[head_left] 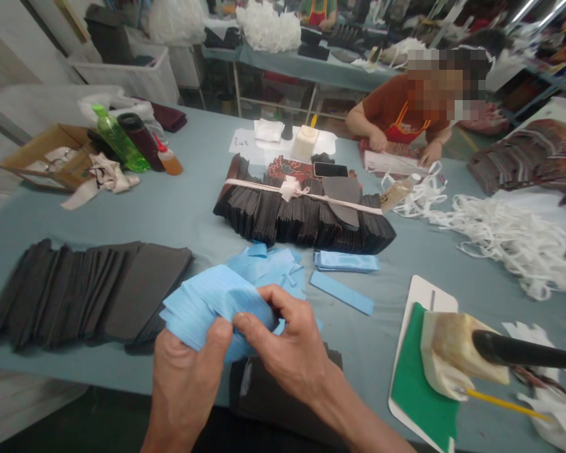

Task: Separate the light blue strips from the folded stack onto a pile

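Observation:
A fanned stack of light blue strips [202, 296] is held up between my two hands over the table's near edge. My left hand [193, 365] is closed on the stack's lower left, its thumb on top. With thumb and forefinger, my right hand [287, 340] pinches the stack's right side; some of its fingers are hidden. Behind the stack lies a loose pile of blue pieces [283, 264]. To its right are a neat blue bundle [346, 261] and a single flat strip [342, 292]. Dark fabric [283, 396] lies below my right hand.
Dark panels [89, 289] lie in a row at left. A tied dark bundle [287, 214] sits mid-table. At right, a stained container [453, 352] stands on a green-and-white board [415, 384]. White strips [509, 233] are heaped beyond. A co-worker [396, 113] handles fabric opposite.

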`<state>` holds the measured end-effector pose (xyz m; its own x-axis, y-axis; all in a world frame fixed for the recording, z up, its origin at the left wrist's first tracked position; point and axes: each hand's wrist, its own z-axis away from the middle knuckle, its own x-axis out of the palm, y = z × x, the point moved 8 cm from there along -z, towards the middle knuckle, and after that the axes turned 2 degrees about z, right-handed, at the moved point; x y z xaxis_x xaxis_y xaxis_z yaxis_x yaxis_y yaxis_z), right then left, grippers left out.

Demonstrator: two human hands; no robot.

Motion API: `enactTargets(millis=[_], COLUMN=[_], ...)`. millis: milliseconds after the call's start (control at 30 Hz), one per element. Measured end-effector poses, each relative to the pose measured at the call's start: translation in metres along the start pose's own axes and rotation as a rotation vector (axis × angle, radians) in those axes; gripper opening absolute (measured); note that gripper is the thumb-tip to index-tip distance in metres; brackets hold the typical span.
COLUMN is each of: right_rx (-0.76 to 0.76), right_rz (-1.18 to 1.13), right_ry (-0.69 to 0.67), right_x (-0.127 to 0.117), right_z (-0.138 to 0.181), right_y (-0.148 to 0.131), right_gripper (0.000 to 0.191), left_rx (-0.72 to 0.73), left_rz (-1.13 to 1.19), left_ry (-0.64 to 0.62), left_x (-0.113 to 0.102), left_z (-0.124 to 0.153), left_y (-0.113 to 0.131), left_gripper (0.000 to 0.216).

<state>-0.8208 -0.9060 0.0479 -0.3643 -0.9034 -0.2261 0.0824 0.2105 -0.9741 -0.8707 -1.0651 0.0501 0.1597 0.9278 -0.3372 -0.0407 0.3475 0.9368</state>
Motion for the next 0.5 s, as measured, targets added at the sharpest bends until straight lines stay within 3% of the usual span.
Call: enactTargets(millis=[200, 333, 500], right_rx=[-0.166, -0.078, 0.057], right_rz=[0.069, 0.043, 0.063], right_ry=[0.107, 0.167, 0.278], right_x=[-0.007, -0.016, -0.052], right_z=[0.005, -0.001, -0.024], right_y=[-0.003, 0.009, 0.041], right_gripper=[0.024, 0.028, 0.035], left_rx=[-0.004, -0.133, -0.116], left_rz=[-0.017, 0.086, 0.151], left_ry=[-0.023, -0.035, -0.078], left_x=[0.000, 0.002, 0.004], left_z=[0.000, 0.001, 0.001], left_y=[-0.010, -0.012, -0.009], left_gripper=[0.024, 0.031, 0.032])
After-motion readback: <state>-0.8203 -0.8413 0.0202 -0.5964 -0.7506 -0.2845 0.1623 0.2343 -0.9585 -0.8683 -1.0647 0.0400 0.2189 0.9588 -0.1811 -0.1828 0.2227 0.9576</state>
